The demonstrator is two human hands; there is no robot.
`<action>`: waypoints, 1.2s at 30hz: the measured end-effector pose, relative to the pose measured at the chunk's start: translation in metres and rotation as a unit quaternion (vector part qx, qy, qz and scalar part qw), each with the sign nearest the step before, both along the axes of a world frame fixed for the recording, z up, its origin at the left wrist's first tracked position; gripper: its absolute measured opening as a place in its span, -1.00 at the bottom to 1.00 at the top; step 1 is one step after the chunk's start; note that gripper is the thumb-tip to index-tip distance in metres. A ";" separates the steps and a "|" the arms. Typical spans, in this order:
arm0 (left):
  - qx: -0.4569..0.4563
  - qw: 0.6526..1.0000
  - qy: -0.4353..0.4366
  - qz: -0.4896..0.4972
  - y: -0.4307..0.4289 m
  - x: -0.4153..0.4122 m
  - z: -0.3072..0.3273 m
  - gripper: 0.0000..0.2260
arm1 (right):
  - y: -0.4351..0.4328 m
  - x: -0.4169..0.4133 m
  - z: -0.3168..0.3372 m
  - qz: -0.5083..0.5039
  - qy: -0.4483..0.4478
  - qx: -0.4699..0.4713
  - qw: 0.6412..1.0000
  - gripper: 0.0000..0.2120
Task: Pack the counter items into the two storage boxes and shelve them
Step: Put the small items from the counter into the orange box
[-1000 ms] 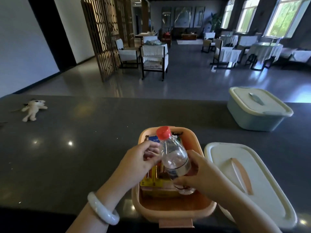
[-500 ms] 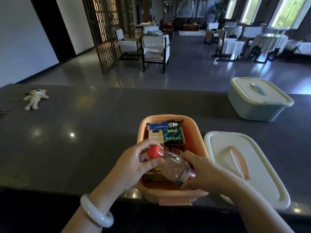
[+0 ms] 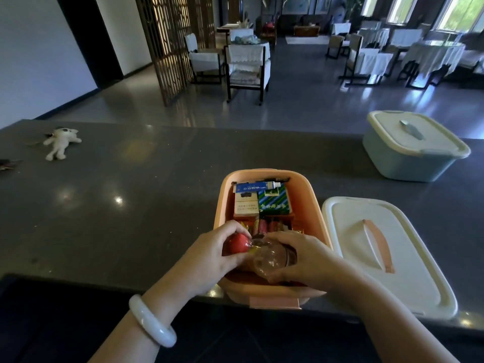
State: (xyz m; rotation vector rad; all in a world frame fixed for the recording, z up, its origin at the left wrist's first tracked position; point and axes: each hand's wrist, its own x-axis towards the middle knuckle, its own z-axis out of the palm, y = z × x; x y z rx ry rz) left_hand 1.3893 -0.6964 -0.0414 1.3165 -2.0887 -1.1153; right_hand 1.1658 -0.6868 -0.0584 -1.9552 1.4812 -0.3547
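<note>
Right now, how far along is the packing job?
Done: the blue box sits lidded on the counter, and the pink box already holds small cartons. In hand: the left hand and right hand hold a red-capped bottle on its side inside the pink box. Left: the plush toy lies unpacked, the white lid lies beside the pink box, and neither box is shelved.
</note>
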 end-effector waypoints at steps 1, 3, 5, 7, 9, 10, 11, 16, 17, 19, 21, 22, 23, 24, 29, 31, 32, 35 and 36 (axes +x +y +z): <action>-0.013 1.000 -0.018 -0.003 -0.001 0.002 0.001 -0.72 | 0.000 0.001 0.000 0.004 0.002 0.002 1.000 -0.37; -0.036 0.999 -0.037 -0.008 -0.004 0.007 0.003 -0.70 | -0.001 0.004 0.000 0.013 0.008 0.005 1.000 -0.43; -0.045 0.998 -0.046 -0.015 -0.004 0.010 0.004 -0.70 | -0.002 0.006 -0.002 0.023 0.020 -0.004 1.000 -0.47; -0.044 0.998 -0.036 -0.009 -0.002 0.012 0.004 -0.72 | -0.002 0.007 -0.005 0.027 0.028 -0.009 0.999 -0.45; -0.038 0.999 -0.020 0.007 0.000 0.013 0.002 -0.73 | -0.002 0.007 -0.006 0.035 0.029 0.005 0.999 -0.43; -0.039 0.999 -0.022 0.014 0.000 0.015 -0.001 -0.73 | -0.002 0.006 -0.006 0.044 0.030 0.018 0.998 -0.45; -0.044 0.998 -0.033 0.020 0.001 0.016 -0.005 -0.73 | -0.003 0.006 -0.005 0.053 0.032 0.031 0.998 -0.48; -0.058 0.996 -0.064 0.026 0.009 0.014 -0.019 -0.77 | -0.006 0.008 -0.013 0.066 0.067 0.030 0.995 -0.48; -0.061 0.995 -0.073 0.025 0.010 0.012 -0.019 -0.77 | -0.005 0.009 -0.015 0.065 0.064 0.021 0.996 -0.48; -0.057 0.994 -0.092 0.025 0.009 0.011 -0.019 -0.76 | -0.004 0.011 -0.019 0.058 0.057 0.006 0.997 -0.49; -0.037 0.992 -0.123 0.018 0.007 0.012 -0.015 -0.73 | -0.004 0.013 -0.021 0.054 0.059 0.000 0.997 -0.51; -0.024 0.989 -0.148 0.007 0.005 0.012 -0.013 -0.73 | -0.003 0.014 -0.022 0.055 0.063 -0.001 0.996 -0.51; -0.015 0.984 -0.175 -0.008 0.003 0.013 -0.010 -0.74 | -0.002 0.014 -0.023 0.058 0.067 -0.003 0.996 -0.51; -0.011 0.980 -0.198 -0.022 0.001 0.013 -0.008 -0.75 | -0.002 0.015 -0.024 0.060 0.070 -0.007 0.996 -0.51; -0.025 0.966 -0.255 -0.027 -0.004 0.008 -0.003 -0.77 | -0.003 0.017 -0.024 0.055 0.083 -0.017 0.995 -0.50; -0.046 0.959 -0.278 -0.026 -0.004 0.005 -0.004 -0.76 | -0.002 0.017 -0.025 0.053 0.077 -0.017 0.996 -0.51; -0.052 0.957 -0.285 -0.025 -0.005 0.004 -0.005 -0.76 | -0.002 0.017 -0.026 0.050 0.072 -0.020 0.996 -0.52; -0.056 0.948 -0.311 -0.036 -0.007 0.001 -0.004 -0.75 | -0.001 0.017 -0.026 0.032 0.060 -0.030 0.997 -0.56; -0.056 0.943 -0.325 -0.043 -0.008 -0.001 -0.003 -0.74 | -0.001 0.017 -0.026 0.024 0.059 -0.029 0.998 -0.56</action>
